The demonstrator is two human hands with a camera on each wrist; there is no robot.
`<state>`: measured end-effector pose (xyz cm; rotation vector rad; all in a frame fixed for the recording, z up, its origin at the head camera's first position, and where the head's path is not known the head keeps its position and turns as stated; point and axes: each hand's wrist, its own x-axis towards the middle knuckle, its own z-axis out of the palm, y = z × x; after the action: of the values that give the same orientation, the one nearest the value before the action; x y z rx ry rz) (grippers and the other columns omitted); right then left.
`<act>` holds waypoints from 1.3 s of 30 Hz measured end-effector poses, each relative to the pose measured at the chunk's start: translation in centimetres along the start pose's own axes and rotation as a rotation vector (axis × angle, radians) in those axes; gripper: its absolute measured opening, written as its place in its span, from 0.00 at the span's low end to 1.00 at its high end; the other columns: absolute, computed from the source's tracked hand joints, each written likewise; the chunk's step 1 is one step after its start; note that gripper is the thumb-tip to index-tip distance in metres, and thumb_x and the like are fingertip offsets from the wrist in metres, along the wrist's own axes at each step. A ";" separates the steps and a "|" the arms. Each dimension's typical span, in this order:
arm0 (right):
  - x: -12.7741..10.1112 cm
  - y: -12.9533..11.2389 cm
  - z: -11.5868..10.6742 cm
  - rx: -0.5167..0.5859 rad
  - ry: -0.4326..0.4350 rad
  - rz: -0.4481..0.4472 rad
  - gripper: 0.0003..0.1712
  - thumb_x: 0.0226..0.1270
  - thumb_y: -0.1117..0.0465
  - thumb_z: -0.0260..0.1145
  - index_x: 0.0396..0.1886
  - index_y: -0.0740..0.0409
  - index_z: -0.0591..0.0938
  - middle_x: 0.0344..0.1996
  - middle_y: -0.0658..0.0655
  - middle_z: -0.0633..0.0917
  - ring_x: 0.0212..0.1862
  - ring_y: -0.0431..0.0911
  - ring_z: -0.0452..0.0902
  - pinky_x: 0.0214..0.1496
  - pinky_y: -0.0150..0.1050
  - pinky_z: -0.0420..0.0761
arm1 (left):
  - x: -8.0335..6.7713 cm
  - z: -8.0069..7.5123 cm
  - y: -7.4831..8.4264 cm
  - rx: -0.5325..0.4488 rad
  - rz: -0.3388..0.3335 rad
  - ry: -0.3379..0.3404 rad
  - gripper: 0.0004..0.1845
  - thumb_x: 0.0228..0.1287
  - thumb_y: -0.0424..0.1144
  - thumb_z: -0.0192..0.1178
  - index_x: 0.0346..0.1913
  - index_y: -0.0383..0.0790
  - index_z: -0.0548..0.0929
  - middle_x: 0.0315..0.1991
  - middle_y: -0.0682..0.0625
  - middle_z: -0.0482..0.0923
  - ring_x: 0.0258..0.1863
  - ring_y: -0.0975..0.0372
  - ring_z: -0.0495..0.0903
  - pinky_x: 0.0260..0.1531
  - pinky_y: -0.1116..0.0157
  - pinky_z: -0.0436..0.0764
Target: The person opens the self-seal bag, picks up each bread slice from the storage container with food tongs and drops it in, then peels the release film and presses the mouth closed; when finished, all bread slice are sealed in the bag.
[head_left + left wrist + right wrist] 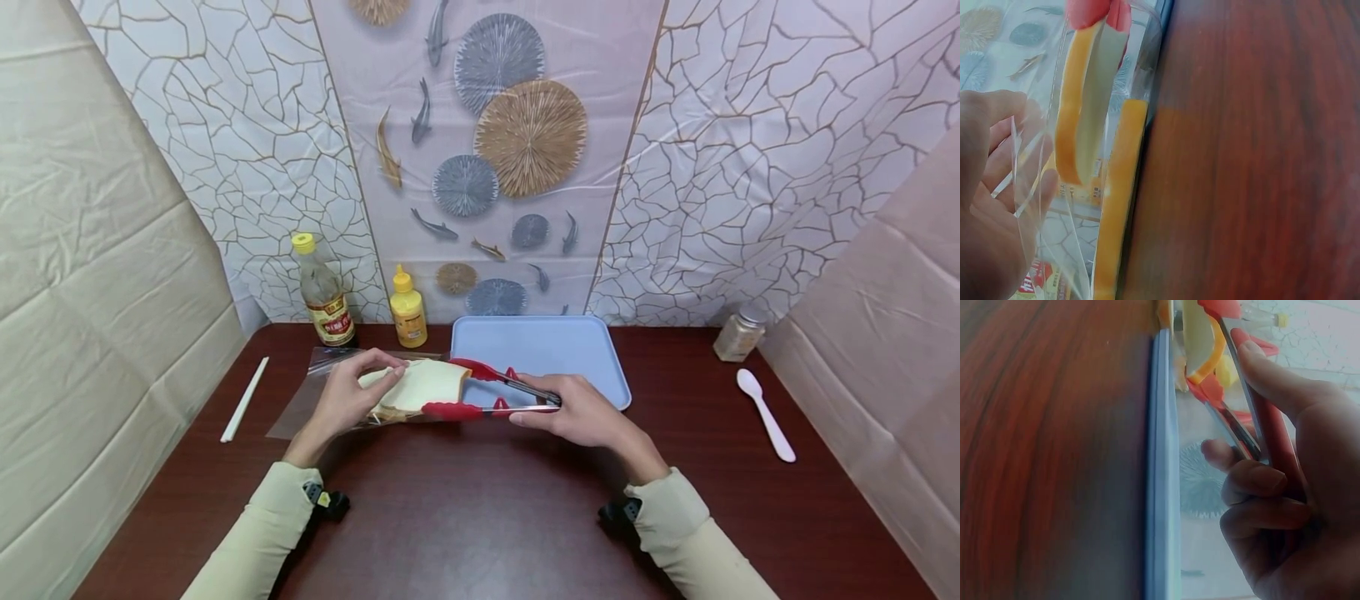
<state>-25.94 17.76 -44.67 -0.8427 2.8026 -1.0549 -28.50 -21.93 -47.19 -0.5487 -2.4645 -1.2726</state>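
Observation:
My right hand [585,410] grips a pair of red-tipped metal tongs [453,411]. Between the tong tips is a white slice of bread [423,385] with a yellow-brown crust, its near end over the blue tray's left edge. My left hand [347,398] pinches the film at the mouth of a clear plastic bag [296,415], by the slice's left end. Lower down, another bread slice [1121,200] lies flat at the bag, below the raised one in the left wrist view.
A blue tray [611,367] lies at the back centre. Behind the bag stand a sauce bottle [326,300] and a yellow squeeze bottle [408,312]. White chopsticks [245,400] are at far left; a spice jar [741,333] and white spoon [765,415] at far right.

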 end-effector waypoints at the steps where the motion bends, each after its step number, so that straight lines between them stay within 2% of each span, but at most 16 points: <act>1: 0.2 0.0 0.2 0.010 -0.001 0.002 0.44 0.65 0.33 0.78 0.76 0.45 0.79 0.64 0.48 0.88 0.52 0.47 0.83 0.54 0.43 0.81 | 0.0 0.0 0.0 0.001 -0.001 -0.001 0.03 0.74 0.49 0.72 0.44 0.58 0.90 0.49 0.61 0.93 0.54 0.64 0.89 0.63 0.52 0.85; 10: 1.7 -0.3 1.9 0.064 -0.014 0.037 0.44 0.64 0.32 0.79 0.75 0.44 0.80 0.64 0.51 0.88 0.53 0.47 0.84 0.52 0.41 0.82 | -0.1 0.1 -0.1 -0.021 -0.010 -0.013 0.05 0.74 0.50 0.72 0.46 0.57 0.90 0.50 0.57 0.93 0.55 0.59 0.90 0.64 0.45 0.85; 16: 2.6 -0.5 2.8 0.046 -0.006 0.031 0.44 0.64 0.33 0.79 0.77 0.41 0.79 0.69 0.50 0.85 0.61 0.46 0.83 0.62 0.47 0.83 | -0.2 0.0 -0.5 -0.040 -0.003 -0.005 0.04 0.74 0.48 0.72 0.46 0.57 0.91 0.50 0.56 0.92 0.54 0.61 0.90 0.65 0.43 0.84; 22: 2.7 -0.4 3.1 -0.024 0.043 0.016 0.43 0.64 0.35 0.80 0.76 0.40 0.79 0.70 0.52 0.85 0.67 0.49 0.83 0.67 0.54 0.83 | -0.1 -0.1 -0.2 -0.056 -0.003 0.007 0.03 0.73 0.47 0.73 0.44 0.57 0.90 0.47 0.59 0.92 0.52 0.63 0.90 0.65 0.48 0.84; 31: 3.5 -1.0 4.2 0.049 0.015 0.020 0.44 0.63 0.33 0.79 0.76 0.40 0.79 0.71 0.49 0.84 0.64 0.43 0.83 0.67 0.49 0.83 | -0.1 -0.1 -0.2 -0.047 -0.011 0.017 0.04 0.73 0.47 0.74 0.44 0.56 0.90 0.47 0.56 0.93 0.51 0.61 0.90 0.63 0.43 0.85; 39: 4.1 -1.8 5.2 -0.003 0.029 -0.013 0.42 0.65 0.35 0.79 0.76 0.37 0.79 0.71 0.49 0.84 0.68 0.45 0.83 0.67 0.49 0.84 | 0.0 0.0 -0.3 -0.062 0.015 0.043 0.04 0.74 0.47 0.73 0.45 0.55 0.91 0.46 0.56 0.92 0.52 0.62 0.90 0.61 0.44 0.85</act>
<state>-27.52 11.43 -46.89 -0.8543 2.8271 -1.0733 -28.62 -22.05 -47.42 -0.5483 -2.3881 -1.3448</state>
